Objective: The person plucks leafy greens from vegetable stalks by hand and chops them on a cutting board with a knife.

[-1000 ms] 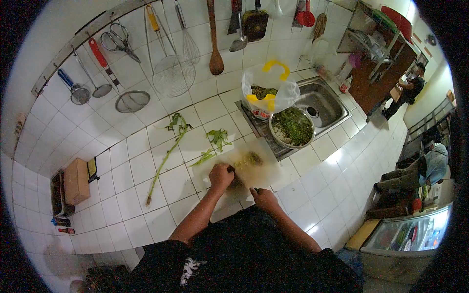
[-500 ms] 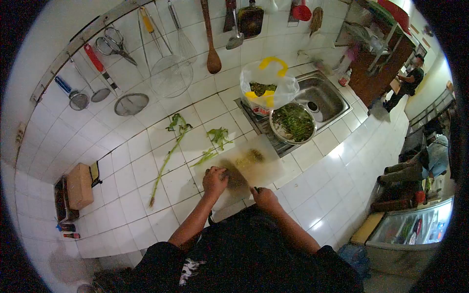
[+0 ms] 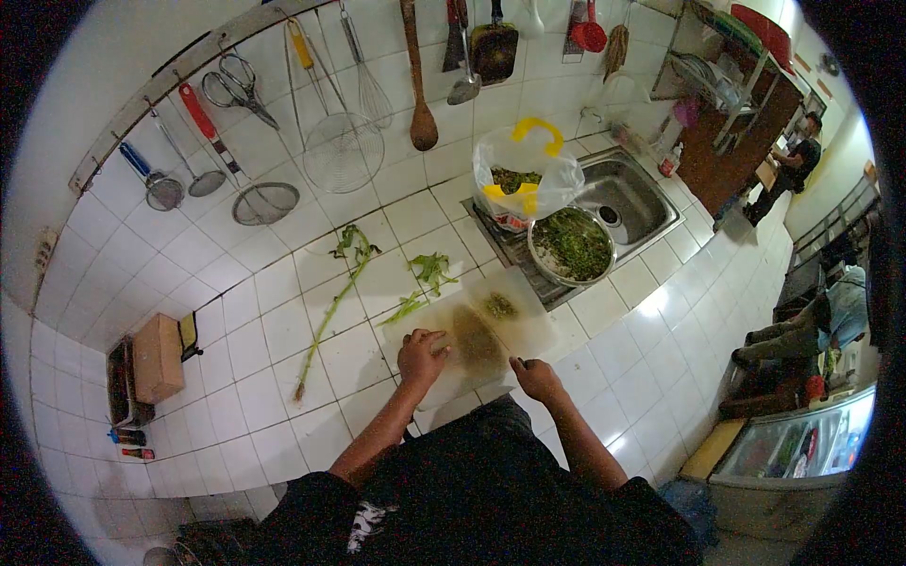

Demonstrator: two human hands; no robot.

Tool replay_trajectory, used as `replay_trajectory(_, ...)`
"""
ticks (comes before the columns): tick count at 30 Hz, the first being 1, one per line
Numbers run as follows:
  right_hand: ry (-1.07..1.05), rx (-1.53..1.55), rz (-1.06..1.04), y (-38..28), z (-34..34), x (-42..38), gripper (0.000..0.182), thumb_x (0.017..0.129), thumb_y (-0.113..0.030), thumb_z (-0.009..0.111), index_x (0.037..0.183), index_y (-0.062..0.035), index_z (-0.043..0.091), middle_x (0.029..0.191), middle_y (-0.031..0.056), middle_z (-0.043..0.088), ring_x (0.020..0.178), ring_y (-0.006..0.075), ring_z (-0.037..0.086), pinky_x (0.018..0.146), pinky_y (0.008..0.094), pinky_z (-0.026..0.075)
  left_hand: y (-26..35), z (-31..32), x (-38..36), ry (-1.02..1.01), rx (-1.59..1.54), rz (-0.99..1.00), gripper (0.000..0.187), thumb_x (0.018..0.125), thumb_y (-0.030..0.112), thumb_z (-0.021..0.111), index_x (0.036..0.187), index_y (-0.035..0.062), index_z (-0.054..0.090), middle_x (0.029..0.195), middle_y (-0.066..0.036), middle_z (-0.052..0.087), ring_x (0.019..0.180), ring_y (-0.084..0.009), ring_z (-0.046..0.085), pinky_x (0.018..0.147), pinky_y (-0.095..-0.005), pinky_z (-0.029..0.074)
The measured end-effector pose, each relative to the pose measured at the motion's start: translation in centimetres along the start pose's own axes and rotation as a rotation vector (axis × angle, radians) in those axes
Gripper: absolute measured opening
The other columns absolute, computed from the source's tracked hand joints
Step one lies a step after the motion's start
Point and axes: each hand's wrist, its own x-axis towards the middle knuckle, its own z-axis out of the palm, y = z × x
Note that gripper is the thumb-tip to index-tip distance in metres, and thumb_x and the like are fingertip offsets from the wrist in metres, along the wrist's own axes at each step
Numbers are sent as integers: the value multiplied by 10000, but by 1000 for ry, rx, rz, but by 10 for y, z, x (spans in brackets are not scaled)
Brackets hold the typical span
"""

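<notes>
On the pale cutting board (image 3: 530, 300), my left hand (image 3: 421, 357) rests with its fingers curled; anything beneath them is too small to make out. My right hand (image 3: 539, 379) grips the handle of a knife (image 3: 477, 341), whose broad, dark blade lies over the board between both hands. A small heap of chopped greens (image 3: 499, 305) sits beyond the blade. Green stem pieces (image 3: 406, 308) and leaves (image 3: 433, 269) lie at the board's far left edge. Further left, a long leafy stalk (image 3: 331, 307) is stretched across the tiles.
A metal bowl of cut greens (image 3: 572, 246) and a plastic bag (image 3: 562, 177) stand beside the sink (image 3: 634, 201). Strainers, a whisk and a wooden spoon (image 3: 422, 123) hang on the wall. A brown box (image 3: 158, 358) sits at left. Two people are in the background at right.
My right hand and the knife have shifted right, away from my left hand. The blade now shows broader. The whole view has also shifted slightly.
</notes>
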Motion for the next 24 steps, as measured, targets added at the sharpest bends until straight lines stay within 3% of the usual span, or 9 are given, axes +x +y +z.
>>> replay_trajectory(7, 26, 87, -8, -3, -6, -5, 671, 924, -553, 411, 918, 81, 628, 911, 330, 613, 937, 471, 591, 838, 479, 459, -11, -5, 5, -26, 21, 14, 317, 723, 318, 746, 1013, 201, 693, 994, -23, 592, 938, -246, 560, 777, -395, 492)
replay_trajectory(10, 95, 90, -96, 0, 0, -9, 662, 928, -544, 410, 925, 81, 629, 915, 327, 614, 944, 468, 590, 831, 474, 459, -31, -4, 22, 37, -10, -7, 307, 716, 309, 746, 998, 202, 691, 961, -39, 603, 918, -258, 568, 771, -394, 491)
replay_trajectory(12, 72, 124, -45, -1, 1, -10, 652, 933, -535, 407, 940, 78, 629, 925, 324, 615, 949, 468, 588, 840, 476, 455, -44, -8, 43, 251, 80, -46, 285, 713, 311, 742, 972, 204, 694, 949, -41, 611, 915, -264, 578, 773, -393, 493)
replay_trajectory(18, 31, 92, -13, 10, 17, -11, 639, 933, -532, 410, 934, 69, 630, 917, 306, 625, 933, 459, 592, 815, 485, 455, -60, -23, 84, 118, 90, -261, 201, 715, 300, 734, 886, 196, 710, 909, -26, 650, 878, -258, 614, 748, -408, 511)
replay_trajectory(20, -28, 195, 53, -10, 0, -30, 642, 923, -546, 427, 915, 60, 640, 879, 305, 625, 898, 444, 608, 804, 484, 460, -62, -20, 88, 130, 96, -238, 179, 717, 292, 734, 864, 193, 712, 884, -26, 658, 856, -258, 619, 735, -410, 514)
replay_trajectory(22, 87, 173, -34, 2, 14, -26, 643, 922, -545, 431, 905, 62, 641, 869, 309, 622, 882, 447, 608, 795, 484, 461, -61, -17, 88, 138, 102, -221, 157, 719, 284, 733, 842, 189, 714, 859, -26, 667, 835, -258, 624, 721, -412, 518)
replay_trajectory(24, 57, 170, 4, 0, 9, -28, 643, 921, -544, 435, 908, 65, 639, 877, 312, 621, 886, 447, 608, 794, 481, 463, -60, -17, 88, 159, 140, -234, 123, 734, 268, 722, 827, 187, 715, 852, -30, 674, 827, -255, 631, 708, -405, 521)
